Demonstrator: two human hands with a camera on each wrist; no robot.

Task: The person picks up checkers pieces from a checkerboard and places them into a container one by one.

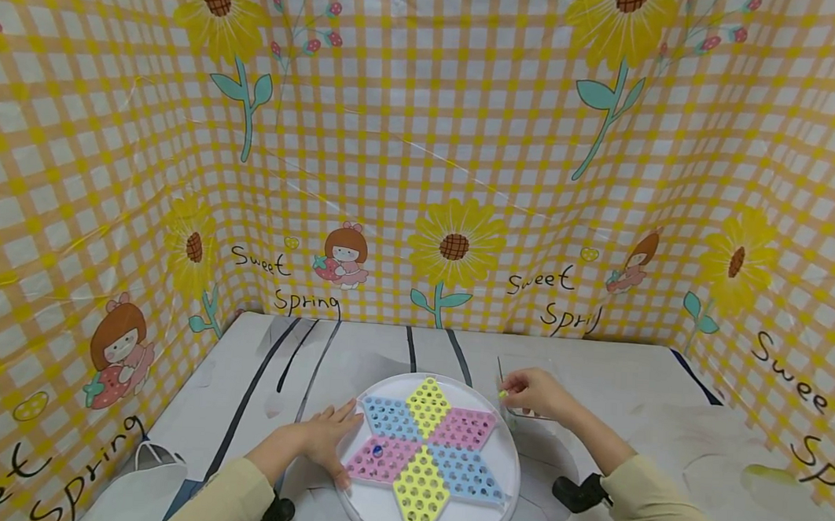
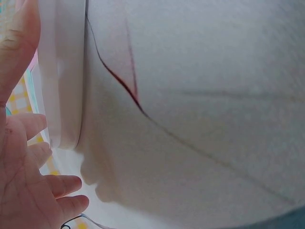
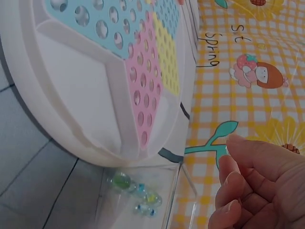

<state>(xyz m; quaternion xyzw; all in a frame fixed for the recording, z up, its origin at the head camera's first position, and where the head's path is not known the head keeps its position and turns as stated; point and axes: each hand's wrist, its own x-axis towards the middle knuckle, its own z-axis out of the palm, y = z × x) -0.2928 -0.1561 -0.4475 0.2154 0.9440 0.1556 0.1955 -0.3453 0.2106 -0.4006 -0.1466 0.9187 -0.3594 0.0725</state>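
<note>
A round white Chinese checkers board [image 1: 510, 462] bears a star of pink, blue and yellow points full of holes. One dark blue marble [image 1: 377, 450] sits in the lower-left pink point. My left hand [image 1: 325, 437] rests at the board's left rim with fingers spread; its palm and fingers [image 2: 64, 185] show in the left wrist view. Beyond the right rim, my right hand [image 1: 540, 393] pinches a small yellow-green marble [image 1: 502, 394] between thumb and fingertips, mostly hidden in the right wrist view. Below that hand is a clear plastic box [image 3: 172, 200] holding several glass marbles [image 3: 121, 180].
The board stands on a white table [image 1: 241, 385] with dark streaks. A checked cloth [image 1: 396, 133] with sunflowers hangs behind and at both sides. A white object [image 1: 138, 482] lies at the table's left edge. Black straps are on both wrists.
</note>
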